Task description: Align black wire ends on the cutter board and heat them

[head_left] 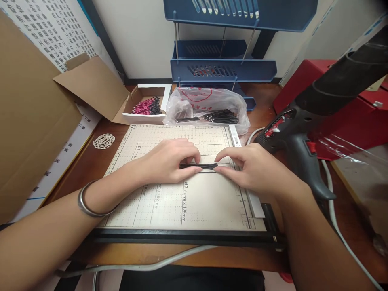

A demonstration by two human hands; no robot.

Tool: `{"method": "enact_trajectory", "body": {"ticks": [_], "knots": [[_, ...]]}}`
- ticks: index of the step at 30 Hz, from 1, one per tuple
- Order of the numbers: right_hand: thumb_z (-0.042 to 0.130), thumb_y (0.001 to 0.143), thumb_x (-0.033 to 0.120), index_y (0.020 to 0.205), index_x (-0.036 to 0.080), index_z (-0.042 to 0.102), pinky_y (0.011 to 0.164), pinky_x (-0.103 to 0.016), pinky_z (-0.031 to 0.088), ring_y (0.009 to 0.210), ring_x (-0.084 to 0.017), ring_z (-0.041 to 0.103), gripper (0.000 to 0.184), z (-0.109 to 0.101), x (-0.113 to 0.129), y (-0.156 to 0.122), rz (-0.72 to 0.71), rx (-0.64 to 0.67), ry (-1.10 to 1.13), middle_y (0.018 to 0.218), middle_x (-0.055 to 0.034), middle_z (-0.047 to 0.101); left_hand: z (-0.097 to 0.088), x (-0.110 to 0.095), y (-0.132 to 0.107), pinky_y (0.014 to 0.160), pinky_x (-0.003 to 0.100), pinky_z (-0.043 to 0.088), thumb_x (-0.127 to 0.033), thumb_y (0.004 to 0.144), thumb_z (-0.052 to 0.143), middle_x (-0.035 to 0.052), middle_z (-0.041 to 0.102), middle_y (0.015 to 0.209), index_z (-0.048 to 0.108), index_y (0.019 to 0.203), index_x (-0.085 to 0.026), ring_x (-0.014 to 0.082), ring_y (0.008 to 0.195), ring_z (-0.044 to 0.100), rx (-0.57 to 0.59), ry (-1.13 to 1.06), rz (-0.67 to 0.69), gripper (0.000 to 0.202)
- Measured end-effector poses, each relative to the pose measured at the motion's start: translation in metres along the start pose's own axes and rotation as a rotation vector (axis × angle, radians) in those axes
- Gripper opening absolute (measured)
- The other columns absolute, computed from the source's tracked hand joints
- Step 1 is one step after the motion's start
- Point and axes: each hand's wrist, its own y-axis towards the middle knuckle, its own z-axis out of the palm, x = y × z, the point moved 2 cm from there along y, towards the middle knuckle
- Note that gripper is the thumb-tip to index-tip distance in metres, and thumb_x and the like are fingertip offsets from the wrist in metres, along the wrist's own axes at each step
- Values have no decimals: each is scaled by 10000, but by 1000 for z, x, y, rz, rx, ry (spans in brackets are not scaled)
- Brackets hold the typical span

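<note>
Mid-frame, the left hand (pixel 171 159) pinches skinny black sticks (pixel 207 166); the right hand (pixel 257 167) curves by their end, fingertips apart.

Size marks are lining the pale trimmer board (pixel 212 206) at the centre of the frame.
"B5" is standing at the board's upper left, "B7 91mm x 128mm" is running sideways below the centre, and a partly hidden "182mm" is showing to its left; white strip (pixel 256 205) lettering at the right edge is staying unclear; red characters are marking the clear bag (pixel 239 120) at upper centre, and Chinese characters, too blurred for sure reading, are covering the white sheet (pixel 51 28) at upper left.
</note>
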Motion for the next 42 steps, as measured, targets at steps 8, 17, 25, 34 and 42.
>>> {"method": "enact_trajectory", "body": {"ticks": [8,17,25,34,42], "knots": [[627,858,296,841,250,755,578,-282,261,492,-93,381,136,1,-1,1,4,18,2,498,52,444,2,1,2,699,299,411,-289,937,585,19,701,798,694,871,-186,162,731,594,-27,14,-29,164],[625,863,308,904,263,769,581,-276,275,514,-101,415,156,3,-4,1,30,10,-17,526,44,497,3,1,2,706,288,414,-237,938,583,13,676,806,700,933,-175,155,745,589,-56,-5,3,133],[595,861,257,847,249,780,586,-279,277,503,-98,412,185,2,-3,2,10,40,10,511,37,498,2,1,1,726,299,427,-270,944,594,31,682,850,701,948,-175,169,780,599,-45,-8,-18,143],[621,891,327,907,234,732,597,-261,287,541,-103,434,146,0,-5,1,56,-61,33,549,43,479,-5,-4,1,745,306,437,-422,924,653,42,656,903,687,1000,-167,185,813,592,37,17,-71,268],[600,915,346,887,228,718,606,-258,277,527,-95,409,169,1,-7,3,53,-78,45,522,57,453,-21,-29,13,715,320,442,-241,912,602,63,686,899,709,910,-159,208,809,640,296,382,-84,135]]}}
